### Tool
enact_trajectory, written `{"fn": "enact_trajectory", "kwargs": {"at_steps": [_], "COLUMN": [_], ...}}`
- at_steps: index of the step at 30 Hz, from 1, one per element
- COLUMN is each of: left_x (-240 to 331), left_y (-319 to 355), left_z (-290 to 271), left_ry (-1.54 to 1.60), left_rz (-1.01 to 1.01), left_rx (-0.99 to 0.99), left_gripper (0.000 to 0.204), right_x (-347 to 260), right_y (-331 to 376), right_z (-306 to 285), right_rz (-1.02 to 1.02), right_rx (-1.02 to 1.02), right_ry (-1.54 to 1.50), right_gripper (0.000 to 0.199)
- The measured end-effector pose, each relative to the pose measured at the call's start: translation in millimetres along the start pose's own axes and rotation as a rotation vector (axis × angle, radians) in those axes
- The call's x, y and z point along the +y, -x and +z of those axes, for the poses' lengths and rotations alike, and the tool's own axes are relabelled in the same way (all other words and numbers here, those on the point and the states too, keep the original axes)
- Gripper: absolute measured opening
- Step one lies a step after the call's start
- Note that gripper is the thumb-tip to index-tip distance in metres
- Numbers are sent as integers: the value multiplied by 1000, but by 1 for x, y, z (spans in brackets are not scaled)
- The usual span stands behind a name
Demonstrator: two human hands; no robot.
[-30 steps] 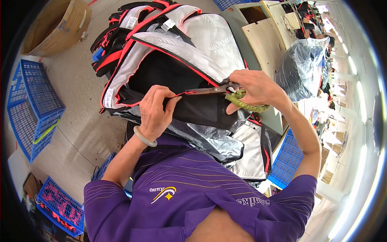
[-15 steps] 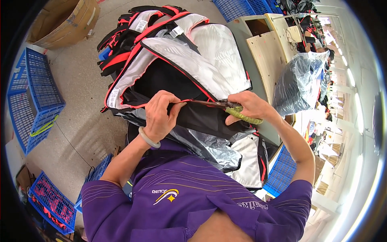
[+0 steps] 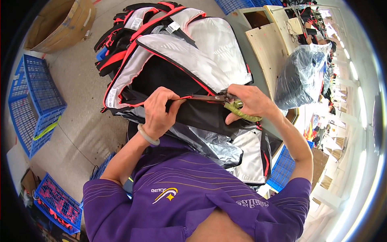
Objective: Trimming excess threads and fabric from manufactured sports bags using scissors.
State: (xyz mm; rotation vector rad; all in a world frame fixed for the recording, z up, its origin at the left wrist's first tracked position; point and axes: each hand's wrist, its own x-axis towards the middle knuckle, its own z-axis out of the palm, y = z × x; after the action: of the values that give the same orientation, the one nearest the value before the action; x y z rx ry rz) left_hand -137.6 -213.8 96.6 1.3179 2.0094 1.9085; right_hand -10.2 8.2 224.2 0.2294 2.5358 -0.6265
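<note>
A black bag piece with red piping and a silver-grey lining point(image 3: 193, 76) lies across my lap. My left hand point(image 3: 159, 111) pinches its red-edged rim, with a pale bangle on that wrist. My right hand point(image 3: 246, 103) grips scissors with green-wrapped handles point(image 3: 225, 103). Their blades lie along the red piping and point toward my left hand.
A heap of similar black, red and grey pieces point(image 3: 133, 24) lies on the floor beyond. Blue crates point(image 3: 32, 97) stand at the left, a cardboard box point(image 3: 60, 22) at the top left. A wooden table point(image 3: 270, 48) and a plastic-wrapped black bundle point(image 3: 302, 76) are at the right.
Both hands and the bag rim have shifted lower in view. The scissors now lie flatter along the piping, closer to my left hand.
</note>
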Motion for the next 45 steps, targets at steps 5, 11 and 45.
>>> {"fn": "enact_trajectory", "kwargs": {"at_steps": [5,11,45], "left_x": [-1,-4,68], "left_y": [-1,1,-54], "left_z": [1,0,26], "left_ry": [9,-8,-182], "left_rz": [-3,-12,104], "left_rx": [10,10,-705], "left_gripper": [24,25,16], "right_x": [2,9,-42], "right_y": [-2,2,60], "right_z": [3,14,103], "right_rz": [-61,13,192], "right_rx": [71,103,960], "right_ry": [14,-121,-893], "right_gripper": [60,52,34]}}
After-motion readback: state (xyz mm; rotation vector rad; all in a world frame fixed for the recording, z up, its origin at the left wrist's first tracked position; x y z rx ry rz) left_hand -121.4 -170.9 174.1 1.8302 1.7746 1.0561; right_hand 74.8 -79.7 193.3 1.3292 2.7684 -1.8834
